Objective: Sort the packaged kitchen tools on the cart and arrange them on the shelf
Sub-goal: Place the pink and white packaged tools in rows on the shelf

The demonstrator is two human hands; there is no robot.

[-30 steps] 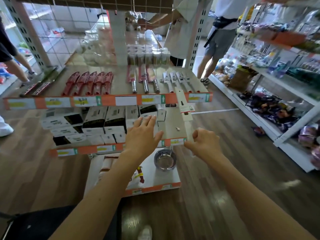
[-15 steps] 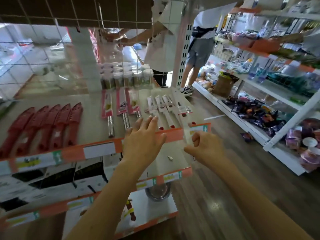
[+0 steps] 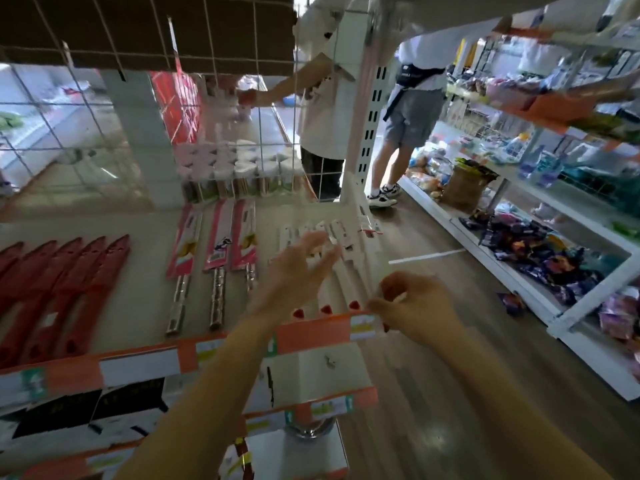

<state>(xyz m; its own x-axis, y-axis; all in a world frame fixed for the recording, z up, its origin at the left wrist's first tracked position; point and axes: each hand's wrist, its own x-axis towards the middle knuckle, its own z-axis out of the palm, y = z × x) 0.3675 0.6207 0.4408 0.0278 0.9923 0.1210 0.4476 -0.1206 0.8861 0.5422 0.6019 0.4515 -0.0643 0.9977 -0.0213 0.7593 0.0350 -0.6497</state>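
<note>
A: Obs. Where is the piece in hand?
B: End pack (image 3: pixel 367 225), rightmost on the top shelf (image 3: pixel 145 271). It lies just beside the row of white packs (image 3: pixel 337 289), near end at the orange price strip (image 3: pixel 311 332). Cart not in view

A: Grips?
B: Right hand (image 3: pixel 419 310): narrow grip, thumb and forefinger curled on the near end of the end pack, as far as the blur allows. Left hand (image 3: pixel 298 271): wide, fingers spread over the row, holding nothing. Whether it touches the packs, cannot tell

A: Handling estimate?
B: Judged light. Long, thin card and plastic, so likely to bend if lifted by one end, and slick enough to slide on the shelf. Best pinched at the near end to steer it, with flat fingers on the middle to press it into line. The shelf edge is just to its right, and a push that way could tip it off

A: Surroundings?
B: Left of the row are three pink packs (image 3: pixel 216 244) with steel handles, then red sheaths (image 3: pixel 69 282). Jars (image 3: pixel 242 174) stand at the back. A white post (image 3: pixel 367 109) rises at the far right corner, near the pack's far end. Boxes (image 3: pixel 121 403) sit on the shelf below, with a steel bowl (image 3: pixel 311 433) lower. People (image 3: pixel 412 112) stand beyond, well apart from the work

A: Obstruction?
B: Only the neighbours. The row is tight, so a sideways nudge may skew it
</note>
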